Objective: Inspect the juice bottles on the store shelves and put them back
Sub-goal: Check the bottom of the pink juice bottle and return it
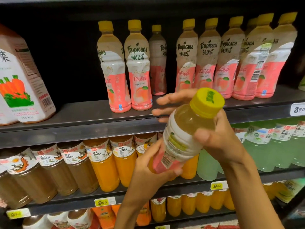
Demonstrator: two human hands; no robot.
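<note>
Fingers of both the left hand [148, 169] and right hand [219, 138] curl round a tilted peach juice bottle [183, 138], yellow-capped; shelved bottles [138, 66] read "Tropicana".

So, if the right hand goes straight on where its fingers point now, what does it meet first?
The right hand has fingers pointing left along the upper shelf edge. First in line are probably the two peach bottles at the row's left; depth is unclear.

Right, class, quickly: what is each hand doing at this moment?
Left hand: holding the bottom of the peach juice bottle.
Right hand: holding the same bottle near its top, fingers partly spread.
</note>
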